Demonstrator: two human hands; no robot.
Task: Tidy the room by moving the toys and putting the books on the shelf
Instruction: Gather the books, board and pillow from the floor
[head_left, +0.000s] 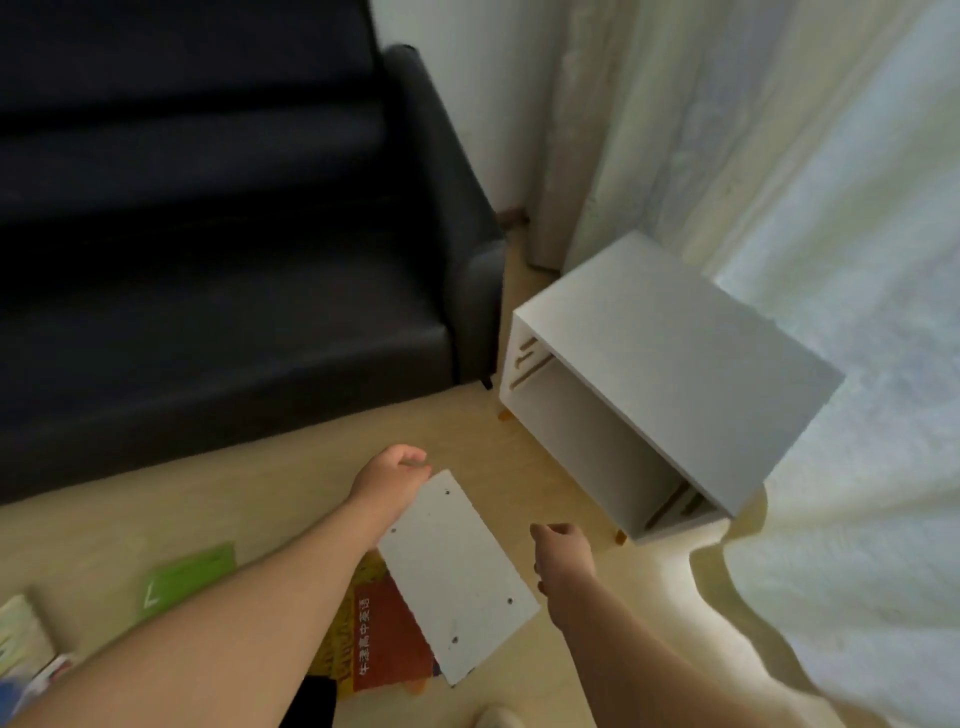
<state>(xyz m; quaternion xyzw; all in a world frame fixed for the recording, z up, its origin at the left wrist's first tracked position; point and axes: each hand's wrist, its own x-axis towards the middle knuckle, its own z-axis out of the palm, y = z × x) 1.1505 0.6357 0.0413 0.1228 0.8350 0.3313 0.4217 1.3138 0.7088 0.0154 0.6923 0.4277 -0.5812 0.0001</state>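
A white shelf board (457, 571) with small screw holes lies tilted over a red book (389, 644) with a yellow one under it. My left hand (389, 480) grips the board at its far corner, fingers curled over the edge. My right hand (563, 551) hovers just right of the board with loosely curled fingers, holding nothing. The white open-fronted shelf unit (675, 353) stands on short wooden legs to the right, its inside bare. A green book (187, 577) lies on the floor at the left. More books (23, 644) show at the lower left edge.
A dark sofa (208, 260) fills the upper left, its arm close to the shelf unit. Pale curtains (831, 208) hang behind and to the right of the unit and pool on the light wooden floor (291, 483).
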